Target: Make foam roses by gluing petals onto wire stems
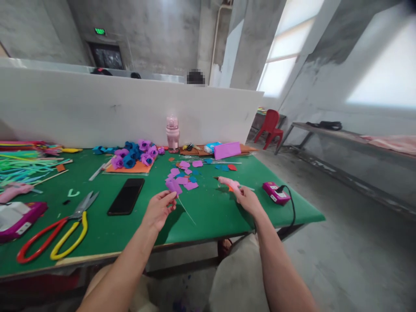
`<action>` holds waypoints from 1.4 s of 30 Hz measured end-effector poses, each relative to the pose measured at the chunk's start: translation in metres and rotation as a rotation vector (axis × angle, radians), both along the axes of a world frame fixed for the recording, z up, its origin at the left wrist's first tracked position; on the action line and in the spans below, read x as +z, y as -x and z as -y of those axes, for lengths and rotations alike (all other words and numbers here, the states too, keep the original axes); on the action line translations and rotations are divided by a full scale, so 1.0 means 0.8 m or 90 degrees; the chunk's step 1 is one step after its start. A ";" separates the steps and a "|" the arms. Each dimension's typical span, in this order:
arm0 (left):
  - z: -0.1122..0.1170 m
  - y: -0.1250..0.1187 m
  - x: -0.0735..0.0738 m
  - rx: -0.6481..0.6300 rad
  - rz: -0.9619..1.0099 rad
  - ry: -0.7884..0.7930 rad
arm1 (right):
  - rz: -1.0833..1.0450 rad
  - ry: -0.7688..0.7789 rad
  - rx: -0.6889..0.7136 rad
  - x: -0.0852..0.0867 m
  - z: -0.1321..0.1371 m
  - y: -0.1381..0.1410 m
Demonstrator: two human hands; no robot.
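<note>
Green bench point(208, 208): left hand point(159, 210) pinches purple petal point(172, 185) on thin wire point(186, 212) above front edge, right hand point(248, 200) wrapped round pink glue gun point(228, 183) at bench level; advisable: steady wire, fingertips clear of nozzle.

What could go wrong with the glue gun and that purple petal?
The right hand grips the glue gun; if it is hot, its tip might burn skin. The black cord hangs off the table edge and could snag. The thin stick under the purple petal in the left hand might poke.
</note>
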State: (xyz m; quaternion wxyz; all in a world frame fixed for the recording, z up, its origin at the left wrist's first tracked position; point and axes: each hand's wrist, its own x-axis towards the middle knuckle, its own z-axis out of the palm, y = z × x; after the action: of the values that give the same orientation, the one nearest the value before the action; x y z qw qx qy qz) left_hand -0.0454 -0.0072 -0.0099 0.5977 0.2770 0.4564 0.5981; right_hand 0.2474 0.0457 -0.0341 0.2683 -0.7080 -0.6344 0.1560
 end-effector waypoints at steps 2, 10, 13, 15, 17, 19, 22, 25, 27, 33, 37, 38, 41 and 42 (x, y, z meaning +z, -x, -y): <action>0.001 0.001 -0.002 0.006 -0.004 -0.005 | -0.078 -0.098 -0.031 0.012 0.002 0.009; -0.009 0.002 -0.008 0.034 -0.019 -0.023 | -0.820 0.154 0.177 0.042 -0.005 0.083; -0.010 0.002 -0.013 0.035 -0.023 -0.026 | -0.859 0.124 0.185 0.031 0.005 0.102; -0.010 0.003 -0.015 0.040 -0.023 -0.025 | -0.832 0.115 0.232 0.028 0.016 0.110; -0.009 0.004 -0.016 0.048 -0.026 -0.020 | -0.793 0.133 0.282 0.029 0.026 0.116; -0.008 0.004 -0.015 0.060 -0.030 -0.016 | -0.756 0.142 0.298 0.033 0.033 0.120; -0.007 0.002 -0.013 0.075 -0.033 -0.022 | -0.671 0.093 0.289 0.036 0.039 0.122; -0.008 -0.001 -0.013 0.080 -0.029 -0.034 | -0.549 -0.013 0.298 0.037 0.043 0.119; -0.009 -0.002 -0.014 0.080 -0.023 -0.039 | -0.471 -0.068 0.304 0.039 0.047 0.115; -0.009 -0.003 -0.012 0.080 -0.019 -0.046 | -0.329 -0.110 0.338 0.050 0.058 0.113; -0.007 -0.003 -0.009 0.086 -0.024 -0.041 | -0.302 -0.130 0.328 0.051 0.060 0.115; -0.007 -0.003 -0.009 0.086 -0.023 -0.040 | -0.302 -0.133 0.323 0.050 0.060 0.115; -0.007 -0.003 -0.009 0.082 -0.023 -0.043 | -0.312 -0.133 0.320 0.050 0.061 0.116; -0.007 -0.003 -0.010 0.080 -0.024 -0.043 | -0.314 -0.135 0.323 0.050 0.061 0.117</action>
State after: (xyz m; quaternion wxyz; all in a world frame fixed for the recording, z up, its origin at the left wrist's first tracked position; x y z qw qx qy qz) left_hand -0.0432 -0.0013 -0.0177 0.5404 0.2789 0.4635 0.6445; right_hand 0.1537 -0.0034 0.0062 0.4377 -0.4372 -0.7188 0.3173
